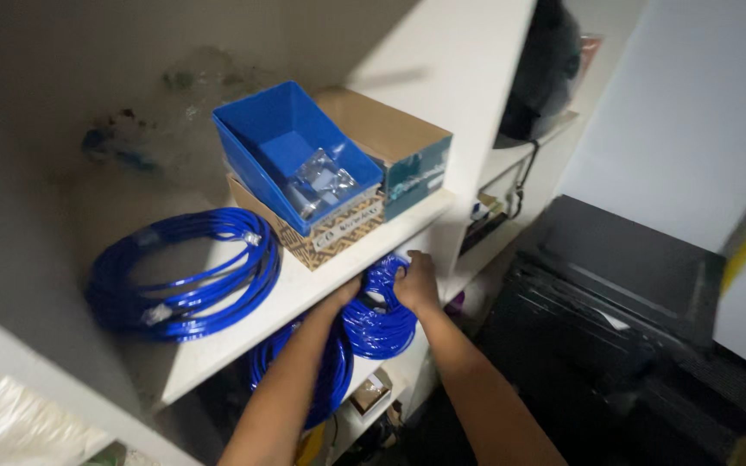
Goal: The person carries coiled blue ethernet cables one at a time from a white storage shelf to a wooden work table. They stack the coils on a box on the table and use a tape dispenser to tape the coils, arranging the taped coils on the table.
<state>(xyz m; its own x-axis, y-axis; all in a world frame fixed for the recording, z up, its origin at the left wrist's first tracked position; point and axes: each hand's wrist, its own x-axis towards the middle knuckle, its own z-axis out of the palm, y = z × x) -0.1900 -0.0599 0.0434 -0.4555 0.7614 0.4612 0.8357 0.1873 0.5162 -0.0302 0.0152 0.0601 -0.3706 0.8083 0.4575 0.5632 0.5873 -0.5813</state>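
My right hand: fingers wrapped over the top of a blue cable coil under the white shelf.
My left hand: mostly hidden below the shelf edge, touching the same coil.
Second coil: lower, behind my left forearm.
On the shelf: large blue cable coil, blue bin on a patterned box, cardboard box.
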